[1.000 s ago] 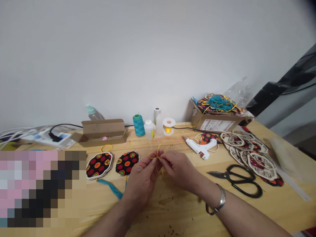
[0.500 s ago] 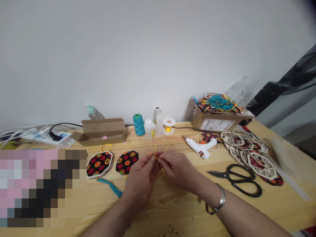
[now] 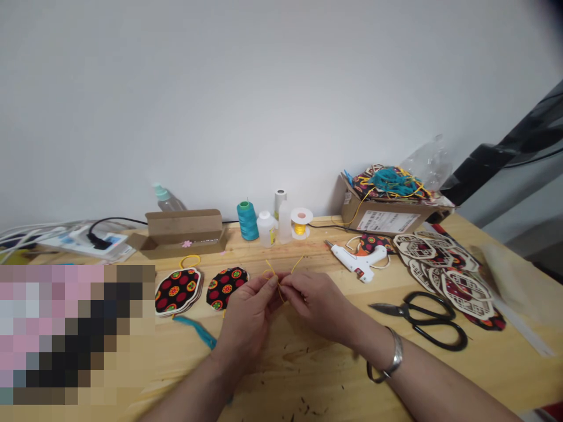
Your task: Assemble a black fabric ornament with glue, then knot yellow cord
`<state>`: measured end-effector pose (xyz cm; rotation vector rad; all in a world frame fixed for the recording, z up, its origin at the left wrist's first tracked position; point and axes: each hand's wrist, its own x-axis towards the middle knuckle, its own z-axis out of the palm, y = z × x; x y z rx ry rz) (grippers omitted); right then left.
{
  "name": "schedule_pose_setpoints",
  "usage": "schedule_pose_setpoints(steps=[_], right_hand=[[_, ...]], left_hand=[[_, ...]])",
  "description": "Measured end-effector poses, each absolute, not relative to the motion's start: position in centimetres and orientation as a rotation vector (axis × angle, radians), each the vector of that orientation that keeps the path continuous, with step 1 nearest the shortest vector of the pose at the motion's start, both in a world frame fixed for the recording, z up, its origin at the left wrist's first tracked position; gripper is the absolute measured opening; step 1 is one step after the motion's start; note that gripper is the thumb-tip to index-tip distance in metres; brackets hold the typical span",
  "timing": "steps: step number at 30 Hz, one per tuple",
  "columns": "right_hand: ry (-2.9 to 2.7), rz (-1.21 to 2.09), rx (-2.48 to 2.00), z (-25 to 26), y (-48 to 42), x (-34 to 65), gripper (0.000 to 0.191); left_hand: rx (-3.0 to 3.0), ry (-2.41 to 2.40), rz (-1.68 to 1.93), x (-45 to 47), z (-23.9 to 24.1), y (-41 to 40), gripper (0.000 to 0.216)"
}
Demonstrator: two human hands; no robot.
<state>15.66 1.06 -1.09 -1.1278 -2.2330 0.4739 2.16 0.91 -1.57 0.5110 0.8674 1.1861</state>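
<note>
Over the desk (image 3: 325,375), the left hand (image 3: 250,305) is pinching the yellow cord (image 3: 270,266) at its crossing, seemingly steadying the strands, while the right hand's (image 3: 319,302) grip is holding it just beside, presumably for control.

The site is a small handicraft workshop, as its equipment indicates. A wooden worktop (image 3: 316,375) against a plain wall (image 3: 281,88) carries a glue gun (image 3: 357,261), black-handled scissors (image 3: 407,313), a cone of teal thread (image 3: 248,223) and a spool of yellow cord (image 3: 301,228). Material stock: overlapping patterned pieces (image 3: 466,293) at right; a cardboard box (image 3: 358,211) heaped with similar pieces (image 3: 364,186) and teal strands (image 3: 396,183).
</note>
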Motion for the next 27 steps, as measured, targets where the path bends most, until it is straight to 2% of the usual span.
schedule_pose_setpoints(steps=[4,9,17,27], right_hand=[[-2.212,0.479,-1.126,-0.8,0.9,15.7,0.017],[-1.906,0.424,-1.135,0.1,1.6,16.2,0.011],[-1.627,1.149,-1.262,-0.4,2.4,16.0,0.014],[-1.382,1.285,-1.225,0.2,2.7,16.1,0.010]], left_hand=[[0.555,0.904,1.175,1.9,-1.4,0.8,0.015],[0.691,1.007,1.099,1.6,-1.6,0.6,0.015],[0.959,0.992,0.922,1.6,-1.6,0.3,0.017],[0.942,0.935,0.961,1.9,-0.9,0.1,0.018]])
